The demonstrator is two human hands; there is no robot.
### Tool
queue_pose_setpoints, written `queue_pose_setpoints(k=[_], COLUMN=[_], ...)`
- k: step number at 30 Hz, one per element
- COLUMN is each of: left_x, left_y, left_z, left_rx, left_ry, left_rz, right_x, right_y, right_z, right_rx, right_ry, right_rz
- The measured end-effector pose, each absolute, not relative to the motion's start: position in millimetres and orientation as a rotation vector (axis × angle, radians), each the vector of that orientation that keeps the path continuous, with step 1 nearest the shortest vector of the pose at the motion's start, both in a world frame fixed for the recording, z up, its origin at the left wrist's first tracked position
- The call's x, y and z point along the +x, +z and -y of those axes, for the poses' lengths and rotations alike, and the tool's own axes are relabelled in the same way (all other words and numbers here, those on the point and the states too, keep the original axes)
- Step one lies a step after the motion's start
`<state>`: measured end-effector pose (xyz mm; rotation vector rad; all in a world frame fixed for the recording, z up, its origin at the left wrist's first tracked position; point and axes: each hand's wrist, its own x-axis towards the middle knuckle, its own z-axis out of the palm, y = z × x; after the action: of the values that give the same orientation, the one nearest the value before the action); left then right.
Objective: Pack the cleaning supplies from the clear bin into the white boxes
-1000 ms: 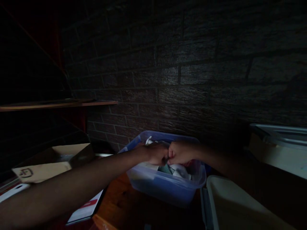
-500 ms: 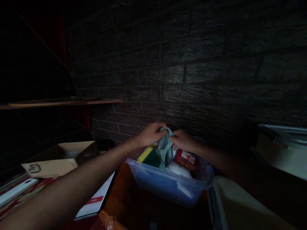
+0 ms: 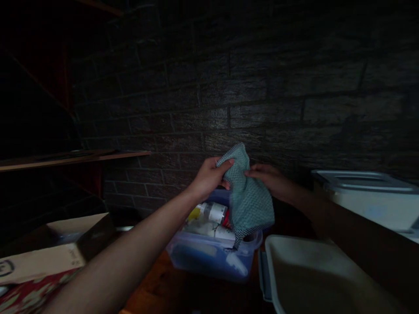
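At the far left, a wooden shelf (image 3: 131, 154) juts out along the dark brick wall (image 3: 209, 96). Below it, an opened cardboard box (image 3: 42, 266) sits at the left side of the surface, and a red patterned fabric (image 3: 36, 290) spreads just in front of it. Next along, bare wood shows on the brown surface (image 3: 157, 279), beside your left forearm.

Your left hand (image 3: 212, 176) grips the upper left edge of a grey-green cloth (image 3: 252, 200), thumb laid across its front. Under that hand stands a clear plastic tub (image 3: 209, 259), toward the surface's far edge, near the wall. Inside, near its left end, is something yellow (image 3: 194, 213); to the right of that lies a clear bottle with a white label (image 3: 217, 213), and closer to the tub's near rim rests a white item (image 3: 209, 229) too dim to name.

The cloth hangs over the tub's right end, its checked border drooping to a corner in front of the near rim; you cannot tell whether they touch. Your right hand (image 3: 268, 179) pinches the cloth's right edge at the fingertips.

Right of the tub, just beside it, is an uncovered pale container (image 3: 310, 272). Behind that, toward the far right corner, sits a lidded container (image 3: 369, 205).
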<state>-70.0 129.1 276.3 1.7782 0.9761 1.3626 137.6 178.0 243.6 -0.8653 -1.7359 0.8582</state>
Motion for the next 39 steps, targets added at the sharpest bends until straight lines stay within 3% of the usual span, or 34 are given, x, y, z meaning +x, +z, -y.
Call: queue_pose_setpoints(k=[5,8,14,22,27,35,39], left_x=[-3.1,38.2,94.7,103.1,100.7,59.1,42.8], left_y=[277.7,276.1,257.1,213.0,199.7,207.3,214.1], left_z=[-115.3,-106.5,-87.2,-70.7,-75.2,-87.6,-85.5], left_rx=[1.68,1.679,1.744,1.791,1.764,1.476,1.579], left_ry=[1.35,1.329,1.387,1.33,1.333,1.677,1.724], left_rz=[-0.885,-0.819,-0.707,-0.676,-0.761,-0.92,-0.973], right_x=[210.8,234.9,265.2,292.2,287.7,330.7,333.7], right_y=[232.2,229.1,222.9,209.4,197.2,211.9,217.5], right_z=[-128.6,-89.5,-63.2,-70.2,-85.0,-87.3,-86.4], right_rx=[-0.911,-0.836,-0.798,-0.587,-0.515,-0.786,-0.685], right_ry=[0.421,0.319,0.392,0.913,1.118,0.905,1.076], right_rz=[1.617,1.778,1.895,1.876,1.551,1.029,1.193])
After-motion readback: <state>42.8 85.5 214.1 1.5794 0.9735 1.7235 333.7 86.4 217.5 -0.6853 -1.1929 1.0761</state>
